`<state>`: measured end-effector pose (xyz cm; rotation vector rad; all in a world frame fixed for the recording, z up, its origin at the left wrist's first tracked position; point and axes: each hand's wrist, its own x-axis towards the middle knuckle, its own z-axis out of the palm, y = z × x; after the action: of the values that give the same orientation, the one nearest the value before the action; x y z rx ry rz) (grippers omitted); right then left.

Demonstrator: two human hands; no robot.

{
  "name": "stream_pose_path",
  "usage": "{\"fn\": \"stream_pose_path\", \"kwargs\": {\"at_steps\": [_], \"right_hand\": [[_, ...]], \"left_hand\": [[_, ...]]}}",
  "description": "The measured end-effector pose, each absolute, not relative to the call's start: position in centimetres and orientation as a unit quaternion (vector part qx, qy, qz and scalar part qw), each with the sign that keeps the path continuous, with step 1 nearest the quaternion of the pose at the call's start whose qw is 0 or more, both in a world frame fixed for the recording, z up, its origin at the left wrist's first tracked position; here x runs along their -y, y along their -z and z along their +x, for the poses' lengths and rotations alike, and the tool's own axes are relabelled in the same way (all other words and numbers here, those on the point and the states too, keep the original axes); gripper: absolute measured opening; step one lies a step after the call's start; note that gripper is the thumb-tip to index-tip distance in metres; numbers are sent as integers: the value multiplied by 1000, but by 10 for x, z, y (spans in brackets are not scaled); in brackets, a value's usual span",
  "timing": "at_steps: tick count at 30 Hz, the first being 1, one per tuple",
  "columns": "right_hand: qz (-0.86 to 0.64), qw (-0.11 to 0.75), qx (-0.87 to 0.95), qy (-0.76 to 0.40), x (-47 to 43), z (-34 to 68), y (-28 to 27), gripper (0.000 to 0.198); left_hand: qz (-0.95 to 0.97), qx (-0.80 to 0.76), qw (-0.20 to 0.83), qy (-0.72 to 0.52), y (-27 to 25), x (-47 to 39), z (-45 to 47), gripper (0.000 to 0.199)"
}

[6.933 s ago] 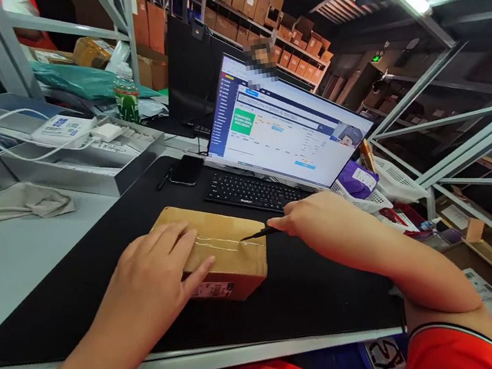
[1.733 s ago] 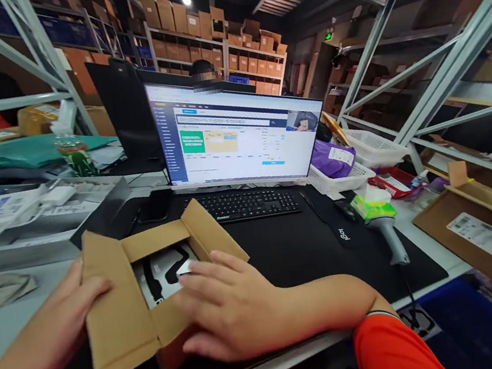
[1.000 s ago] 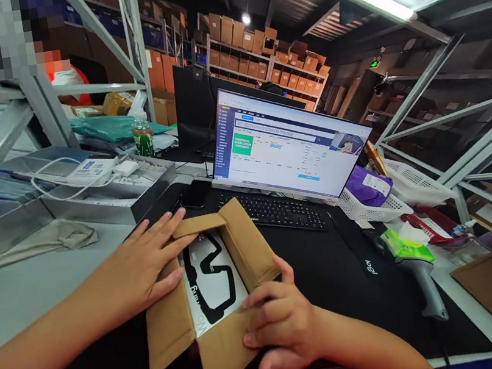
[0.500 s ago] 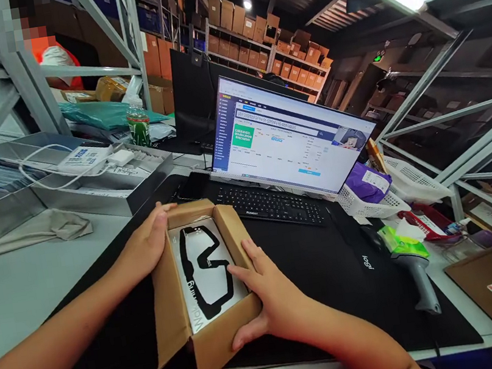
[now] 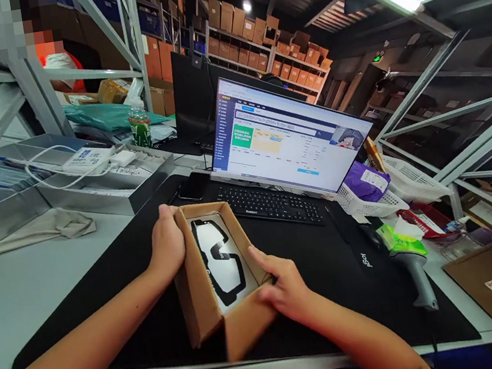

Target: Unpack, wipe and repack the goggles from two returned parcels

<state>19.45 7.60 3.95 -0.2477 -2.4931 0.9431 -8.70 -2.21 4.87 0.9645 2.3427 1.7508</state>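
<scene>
An opened cardboard box (image 5: 199,302) is tilted over the black desk mat (image 5: 316,285), between my two hands. Inside it lies a white box (image 5: 219,247) printed with a black goggle-like outline. My left hand (image 5: 168,242) grips the cardboard box along its left wall, fingers mostly hidden behind it. At the right near corner, my right hand (image 5: 283,277) is closed on the wall, with one finger over the rim. A flap hangs down at the box's near end.
Behind the box stand a keyboard (image 5: 272,206) and a lit monitor (image 5: 285,135). A barcode scanner (image 5: 419,276) lies to the right, near white baskets (image 5: 371,201) and another cardboard box (image 5: 486,278). Grey trays (image 5: 136,191) and a bottle (image 5: 140,126) sit left. A person's orange sleeve (image 5: 56,59) shows behind the frame.
The cardboard box has shifted slightly right and tipped, its left wall now standing up. My left hand has moved right with it, and my right hand has drawn its fingers in around the near corner.
</scene>
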Motion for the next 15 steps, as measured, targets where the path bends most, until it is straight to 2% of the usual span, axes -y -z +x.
{"fn": "stream_pose_path", "kwargs": {"at_steps": [3, 6, 12, 15], "right_hand": [[-128, 152, 889, -413, -80, 208, -66, 116], [-203, 92, 881, -417, -82, 208, -82, 137], [-303, 87, 817, -483, -94, 198, -97, 168], [-296, 142, 759, -562, -104, 205, -94, 165]], "left_hand": [[368, -756, -4, -541, -79, 16, -57, 64], [459, -743, -31, -486, -109, 7, -20, 53], [566, -723, -94, -386, -127, -11, 25, 60], [607, -692, -117, -373, -116, -22, 18, 78]]}}
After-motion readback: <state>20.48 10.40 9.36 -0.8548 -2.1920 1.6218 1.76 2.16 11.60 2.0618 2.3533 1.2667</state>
